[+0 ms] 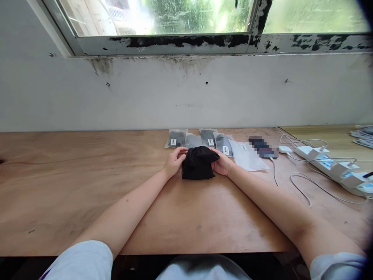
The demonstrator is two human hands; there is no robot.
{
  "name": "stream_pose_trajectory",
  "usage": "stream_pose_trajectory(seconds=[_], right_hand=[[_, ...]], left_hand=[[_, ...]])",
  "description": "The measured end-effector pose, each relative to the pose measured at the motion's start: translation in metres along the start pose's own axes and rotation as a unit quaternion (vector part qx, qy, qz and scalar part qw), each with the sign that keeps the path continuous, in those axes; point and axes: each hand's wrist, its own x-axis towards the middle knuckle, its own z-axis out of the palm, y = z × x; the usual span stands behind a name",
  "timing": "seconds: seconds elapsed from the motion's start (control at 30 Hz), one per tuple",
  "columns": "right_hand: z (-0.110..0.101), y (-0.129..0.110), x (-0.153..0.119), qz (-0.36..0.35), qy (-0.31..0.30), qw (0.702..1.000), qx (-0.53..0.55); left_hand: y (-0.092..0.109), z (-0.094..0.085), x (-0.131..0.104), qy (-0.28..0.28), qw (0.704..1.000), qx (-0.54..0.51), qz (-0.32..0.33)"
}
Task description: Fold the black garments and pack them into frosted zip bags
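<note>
My left hand (175,161) and right hand (222,163) gripped the black cloth (198,163) by its two sides, fingers curled at its edges, over the wooden table (87,186); just beyond lay frosted packets (176,139), then a blank-looking white bag (247,155), a phone (263,147) and, farther right, a power strip (335,169)

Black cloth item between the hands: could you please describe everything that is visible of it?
The black cloth item looks soft and matte, roughly square, with a bunched, rounded top, shallow creases and a fairly straight lower edge. A fold juts out at its upper right. The left hand holds its left side, the right hand its right. It is over the wooden table; whether it touches the wood is unclear. No print shows.
</note>
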Motion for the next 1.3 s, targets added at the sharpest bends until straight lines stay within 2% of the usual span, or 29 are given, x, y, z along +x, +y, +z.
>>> stream_pose_trajectory(seconds=[0.13,0.2,0.3,0.4,0.47,0.6,0.73,0.77,0.83,0.9,0.93,0.97,1.0,1.07,1.13,1.2,1.3], right_hand=[[0.000,0.001,0.003,0.060,0.025,0.998,-0.016],[0.002,0.004,0.004,0.076,0.045,0.995,-0.043],[0.005,0.011,0.006,-0.014,0.087,0.987,-0.135],[0.006,0.015,0.007,-0.126,0.116,0.939,-0.297],[0.007,0.016,0.006,-0.160,0.135,0.902,-0.379],[0.013,0.011,0.002,-0.173,0.195,0.843,-0.471],[0.023,0.000,-0.003,-0.166,0.252,0.791,-0.532],[0.025,-0.004,-0.004,-0.139,0.239,0.794,-0.542],[0.028,-0.012,-0.007,-0.008,0.168,0.831,-0.531],[0.032,-0.021,-0.010,0.160,0.080,0.874,-0.453],[0.036,-0.025,-0.012,0.217,0.044,0.891,-0.396],[0.040,-0.029,-0.014,0.245,0.012,0.909,-0.337],[0.046,-0.032,-0.016,0.245,-0.017,0.927,-0.282],[0.059,-0.036,-0.021,0.197,-0.067,0.959,-0.195],[0.074,-0.036,-0.026,0.139,-0.092,0.975,-0.147],[0.087,-0.034,-0.032,0.087,-0.085,0.982,-0.141],[0.097,-0.032,-0.037,0.029,-0.030,0.983,-0.181]], left_hand=[[0.004,0.003,-0.003,-0.113,0.993,-0.042,-0.020],[0.009,0.007,-0.006,-0.152,0.985,-0.061,-0.047],[0.018,0.017,-0.010,-0.180,0.978,-0.064,-0.088],[0.023,0.027,-0.012,-0.204,0.972,-0.051,-0.102],[0.025,0.030,-0.013,-0.210,0.969,-0.058,-0.112],[0.023,0.031,-0.012,-0.208,0.963,-0.090,-0.144],[0.020,0.032,-0.012,-0.179,0.973,-0.063,-0.131],[0.020,0.032,-0.011,-0.163,0.976,-0.056,-0.130],[0.020,0.033,-0.009,-0.116,0.983,-0.066,-0.127],[0.023,0.033,-0.004,-0.051,0.987,-0.104,-0.111],[0.026,0.032,-0.001,-0.014,0.988,-0.120,-0.100],[0.029,0.031,0.002,0.025,0.988,-0.127,-0.089],[0.034,0.030,0.004,0.061,0.988,-0.118,-0.079],[0.046,0.028,0.007,0.114,0.990,-0.059,-0.063],[0.062,0.027,0.006,0.131,0.990,0.023,-0.047],[0.080,0.027,0.003,0.106,0.991,0.080,-0.033],[0.109,0.026,-0.001,-0.007,0.997,0.057,-0.059]])
